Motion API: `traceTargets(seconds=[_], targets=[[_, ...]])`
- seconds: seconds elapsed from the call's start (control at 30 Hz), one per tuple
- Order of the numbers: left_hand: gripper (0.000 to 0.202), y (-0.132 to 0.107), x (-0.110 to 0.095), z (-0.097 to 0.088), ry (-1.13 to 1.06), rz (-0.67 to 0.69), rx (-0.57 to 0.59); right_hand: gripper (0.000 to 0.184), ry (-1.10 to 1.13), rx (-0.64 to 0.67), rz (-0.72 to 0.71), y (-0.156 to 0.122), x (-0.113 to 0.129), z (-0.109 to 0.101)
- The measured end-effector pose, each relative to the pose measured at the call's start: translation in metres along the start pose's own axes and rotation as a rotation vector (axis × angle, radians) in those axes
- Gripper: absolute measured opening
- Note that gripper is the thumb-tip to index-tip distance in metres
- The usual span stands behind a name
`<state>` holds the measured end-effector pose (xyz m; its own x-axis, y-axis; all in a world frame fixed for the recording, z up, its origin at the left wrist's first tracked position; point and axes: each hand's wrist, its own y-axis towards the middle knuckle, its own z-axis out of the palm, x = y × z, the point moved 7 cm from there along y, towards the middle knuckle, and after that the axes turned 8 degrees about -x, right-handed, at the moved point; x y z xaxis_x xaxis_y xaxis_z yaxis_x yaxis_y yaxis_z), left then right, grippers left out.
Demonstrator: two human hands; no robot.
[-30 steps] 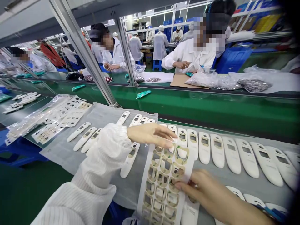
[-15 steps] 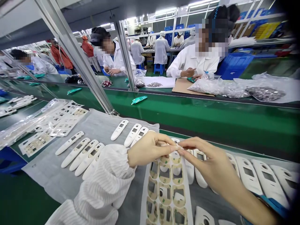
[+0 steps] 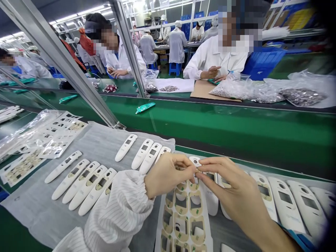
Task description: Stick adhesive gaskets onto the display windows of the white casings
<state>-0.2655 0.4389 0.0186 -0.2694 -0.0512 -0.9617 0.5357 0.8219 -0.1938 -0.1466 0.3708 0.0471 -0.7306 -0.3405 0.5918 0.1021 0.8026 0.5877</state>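
Note:
My left hand (image 3: pixel 166 175) and my right hand (image 3: pixel 232 183) meet fingertip to fingertip above a white backing sheet (image 3: pixel 210 231). Each one is closed in a pinch; the small piece between them is mostly hidden by the fingers. Rows of tan, window-shaped adhesive stickers (image 3: pixel 181 225) cover the sheet beneath. Just behind the fingertips lies a white plastic housing (image 3: pixel 194 160) with a round hole. Another housing (image 3: pixel 212 199) is partly hidden under my right hand. More white housings with screen openings lie left (image 3: pixel 91 189) and right (image 3: pixel 285 203).
Grey sheeting (image 3: pixel 31 206) covers the bench. More sticker sheets (image 3: pixel 56 145) lie at the left. Beyond runs a green conveyor belt (image 3: pixel 223 124) carrying a teal part (image 3: pixel 145 108), with a metal post (image 3: pixel 131 45) beside it. Co-workers sit opposite, near bags of small metal parts (image 3: pixel 301 96).
The view has shifted, so the bench and the housings at left appear farther left. My hands stay pinched together above the sticker sheet.

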Motion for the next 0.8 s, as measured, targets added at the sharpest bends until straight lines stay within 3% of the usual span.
traceTargets(seconds=[0.3,0.5,0.6,0.8], targets=[[0.013,0.003,0.007,-0.002,-0.1,-0.053,-0.08,0.009,-0.14,-0.068,-0.211,0.0,0.019,0.003],[0.013,0.005,0.012,-0.007,-0.098,-0.059,-0.09,0.007,-0.128,-0.049,-0.209,0.002,0.02,0.01],[0.012,0.006,0.013,-0.008,-0.095,-0.083,-0.038,0.006,-0.112,-0.037,-0.218,0.003,0.021,0.011],[0.009,0.012,0.022,-0.004,-0.098,-0.197,0.168,0.021,-0.153,-0.004,-0.519,-0.016,0.038,0.007]])
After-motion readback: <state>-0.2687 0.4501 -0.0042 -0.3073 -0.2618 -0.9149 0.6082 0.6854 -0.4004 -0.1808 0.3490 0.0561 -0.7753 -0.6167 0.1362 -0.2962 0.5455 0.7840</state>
